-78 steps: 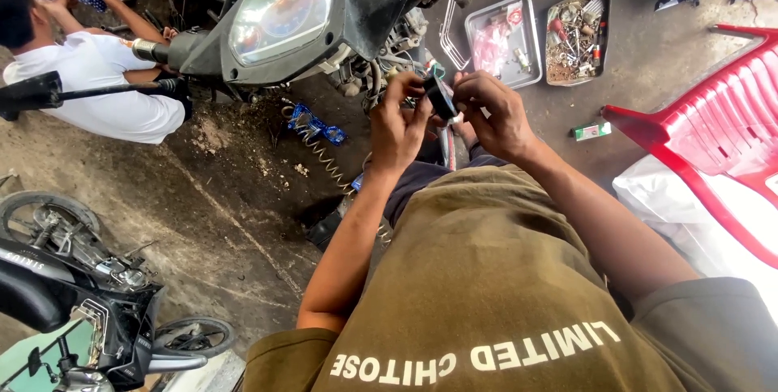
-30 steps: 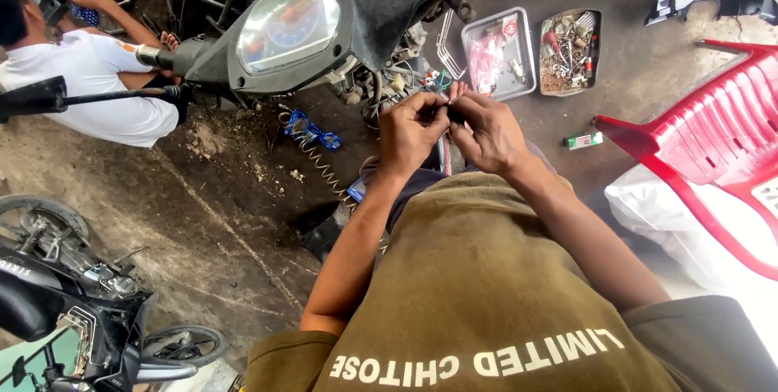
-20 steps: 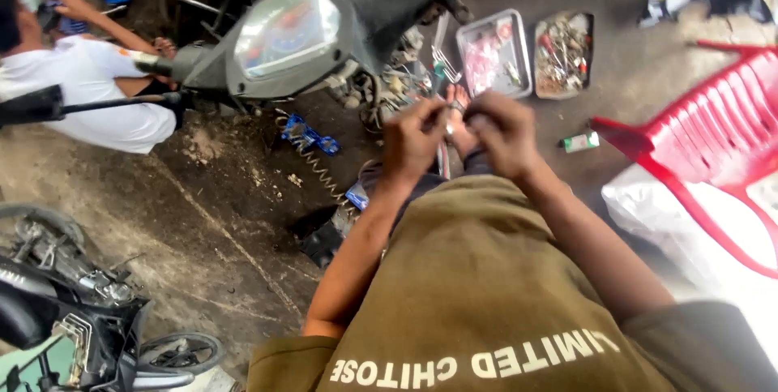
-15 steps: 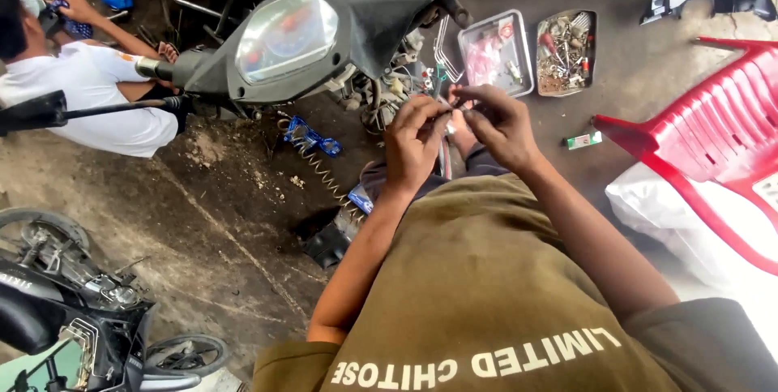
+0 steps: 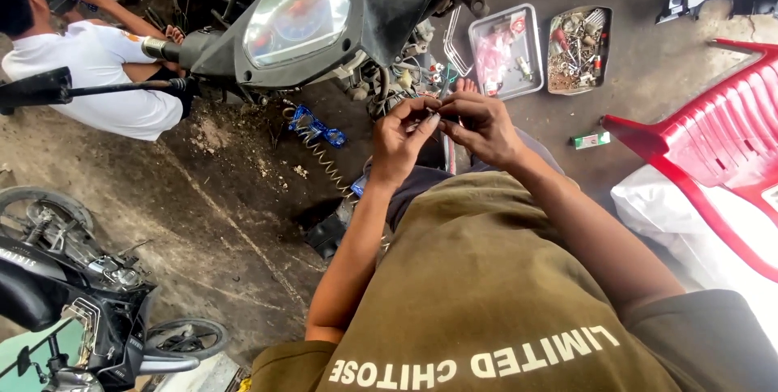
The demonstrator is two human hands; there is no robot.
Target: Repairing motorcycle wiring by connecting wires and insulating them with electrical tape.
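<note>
Left hand: pinching a small part, too small to identify, just below the scooter's headlight cowl.
Right hand: gripping the same part, fingertips meeting the left's.
Trays: a grey metal tray and a rusty tray of hardware are lying on the floor beyond.
Package: a small green box is sitting beside the red chair.

Single head view, looking steeply down, close over hands

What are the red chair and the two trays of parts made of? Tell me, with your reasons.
Red chair: moulded plastic by its look, glossy, slatted and one colour throughout. Two trays: probably thin metal, with dull grey, stained rims around the small parts.
</note>
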